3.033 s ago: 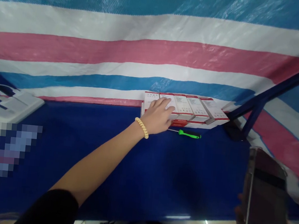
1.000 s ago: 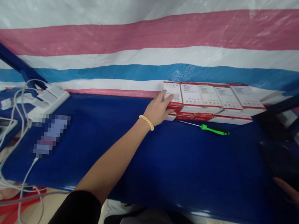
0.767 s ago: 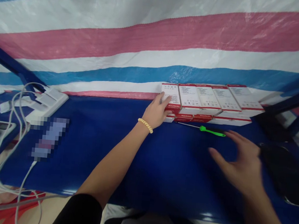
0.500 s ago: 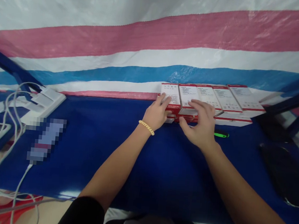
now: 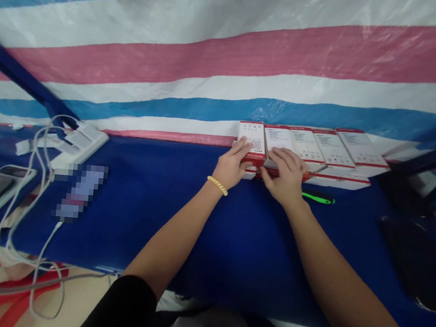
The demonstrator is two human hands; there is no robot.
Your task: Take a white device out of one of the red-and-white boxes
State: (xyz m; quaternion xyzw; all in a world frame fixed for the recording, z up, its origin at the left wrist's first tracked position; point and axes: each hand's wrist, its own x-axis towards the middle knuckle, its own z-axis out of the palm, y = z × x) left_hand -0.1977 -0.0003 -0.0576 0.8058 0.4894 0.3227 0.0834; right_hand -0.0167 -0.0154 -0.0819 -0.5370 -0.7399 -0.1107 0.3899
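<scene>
Both hands are at the far side of the blue worktop (image 5: 182, 221), on a row of white and red boxes (image 5: 318, 147) that stands against the striped tarp (image 5: 173, 63). Left hand (image 5: 234, 162), with a yellow bracelet (image 5: 217, 185) at the wrist, lies on the leftmost box (image 5: 252, 138) with fingers curved over its top and near edge, gripping it. Right hand (image 5: 283, 174) is just beside it, to the right, fingers spread on the second box (image 5: 277, 138) and thumb at its near edge; if it really grips I cannot tell. A green screwdriver (image 5: 319, 198) lies on the worktop just right of the right hand. At the far left are a white power strip (image 5: 78, 143) and cables (image 5: 29, 177). Compared with half a second ago, the right hand has drawn closer to the left one, and the left hand stays on the same box.
</scene>
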